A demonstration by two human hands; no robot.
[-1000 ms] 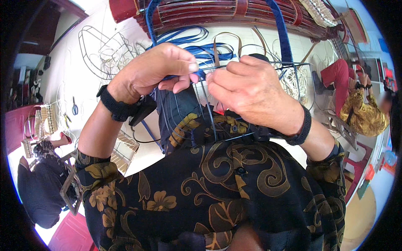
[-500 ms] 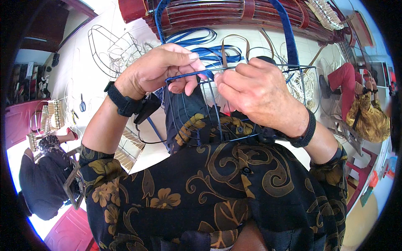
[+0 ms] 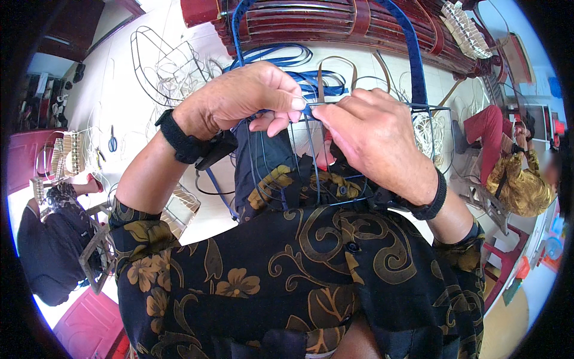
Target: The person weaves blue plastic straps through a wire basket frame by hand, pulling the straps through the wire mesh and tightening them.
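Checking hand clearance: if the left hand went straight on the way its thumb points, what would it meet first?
Probably the blue strip on the black wire frame, at the thumb tip of the left hand; the right hand lies just beyond. Depth between them is hard to judge.

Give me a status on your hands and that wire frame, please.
Left hand pinching at blue strip on wire frame; right hand closed beside it, grip hidden. Frame close to shirt. Loose blue strips beyond, no obstruction seen.
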